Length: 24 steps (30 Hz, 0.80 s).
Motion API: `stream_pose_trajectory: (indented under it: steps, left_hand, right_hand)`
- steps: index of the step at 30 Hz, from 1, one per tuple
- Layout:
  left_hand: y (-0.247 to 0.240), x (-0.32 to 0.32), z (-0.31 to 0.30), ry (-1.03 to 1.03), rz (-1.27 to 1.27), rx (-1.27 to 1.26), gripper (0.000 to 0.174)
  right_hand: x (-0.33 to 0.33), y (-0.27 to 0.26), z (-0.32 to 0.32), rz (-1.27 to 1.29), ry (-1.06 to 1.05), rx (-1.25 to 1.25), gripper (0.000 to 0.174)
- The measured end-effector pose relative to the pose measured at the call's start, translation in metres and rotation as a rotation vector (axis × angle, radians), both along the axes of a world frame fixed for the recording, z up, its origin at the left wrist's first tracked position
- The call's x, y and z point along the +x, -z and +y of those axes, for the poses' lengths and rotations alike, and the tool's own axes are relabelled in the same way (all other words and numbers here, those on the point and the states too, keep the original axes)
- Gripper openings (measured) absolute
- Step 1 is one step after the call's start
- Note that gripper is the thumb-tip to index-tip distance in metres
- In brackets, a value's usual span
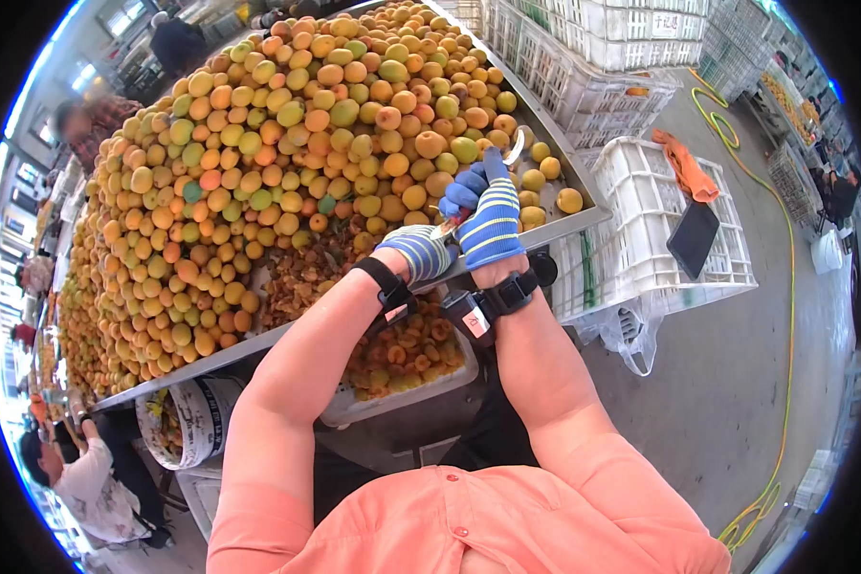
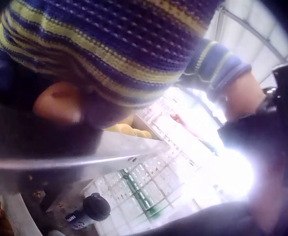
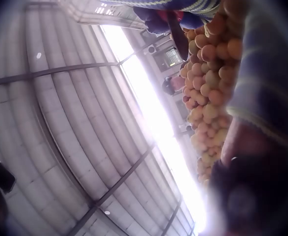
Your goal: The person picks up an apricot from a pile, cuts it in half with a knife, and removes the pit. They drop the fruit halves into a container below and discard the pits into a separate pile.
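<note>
Both hands wear blue gloves with yellow stripes and meet over the metal table's near edge. The left hand (image 1: 417, 253) is low at the left, fingers mostly hidden; in the left wrist view a rounded orange-brown fruit (image 2: 60, 103) sits against the curled fingers of the left hand (image 2: 104, 44). The right hand (image 1: 490, 212) curls its fingers round a small red-handled knife (image 1: 452, 222), blade towards the left hand. A dark blade (image 3: 178, 39) shows near blue fingers in the right wrist view. Beyond the right hand lies a curved white thing (image 1: 518, 145), which I cannot identify.
A large pile of apricots (image 1: 287, 124) covers the metal table (image 1: 584, 218). Beneath its edge are a tub of split fruit (image 1: 402, 359) and a white bucket (image 1: 196, 421). At the right, a white crate (image 1: 631, 206) bears a phone (image 1: 694, 237) and an orange cloth (image 1: 687, 167).
</note>
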State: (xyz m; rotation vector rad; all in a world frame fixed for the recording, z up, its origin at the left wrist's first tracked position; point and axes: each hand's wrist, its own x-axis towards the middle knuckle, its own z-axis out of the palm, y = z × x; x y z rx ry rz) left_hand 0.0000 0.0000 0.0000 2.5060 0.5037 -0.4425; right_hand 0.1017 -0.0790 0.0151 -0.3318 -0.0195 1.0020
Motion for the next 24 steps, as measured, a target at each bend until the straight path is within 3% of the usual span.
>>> stream_pose_trajectory:
  steps: [2, 5, 6, 9, 10, 13, 14, 17, 18, 21, 24]
  left_hand:
    - [0.013, 0.001, 0.007, 0.042, -0.032, 0.005, 0.038]
    - [0.019, -0.009, 0.004, -0.055, -0.159, -0.053, 0.036]
    - [0.016, -0.013, 0.001, -0.070, -0.202, -0.037, 0.034]
    - [0.013, -0.019, 0.001, -0.139, -0.278, -0.132, 0.033]
    - [0.023, -0.018, 0.003, -0.145, -0.332, -0.146, 0.031]
    - [0.028, -0.018, 0.005, -0.172, -0.333, -0.193, 0.049]
    - [0.029, -0.019, 0.004, -0.182, -0.348, -0.205, 0.045]
    - [0.015, -0.015, -0.008, -0.255, -0.391, -0.195, 0.040]
    - [-0.009, -0.017, -0.017, -0.308, -0.344, -0.324, 0.036]
    - [0.000, -0.007, -0.017, -0.242, -0.330, 0.033, 0.030]
    - [0.020, -0.003, -0.006, -0.256, -0.431, -0.042, 0.029]
  right_hand:
    - [0.003, 0.000, 0.000, -0.020, -0.013, -0.031, 0.045]
    - [-0.001, -0.013, -0.008, -0.031, 0.036, -0.094, 0.046]
    - [-0.001, -0.009, -0.008, -0.026, -0.016, 0.015, 0.046]
    - [-0.001, -0.007, -0.003, -0.012, -0.011, -0.050, 0.046]
    - [-0.002, -0.005, -0.001, -0.020, -0.032, 0.032, 0.045]
    - [-0.009, -0.009, 0.004, -0.013, -0.014, -0.052, 0.045]
    - [-0.009, -0.009, 0.004, -0.011, -0.017, -0.048, 0.045]
    - [-0.010, -0.009, 0.008, -0.011, -0.017, -0.063, 0.044]
    - [-0.010, -0.011, 0.008, -0.015, -0.011, -0.087, 0.045]
    - [-0.012, -0.007, 0.009, -0.033, -0.046, -0.036, 0.043]
    - [-0.015, -0.011, 0.008, -0.037, -0.016, -0.102, 0.043]
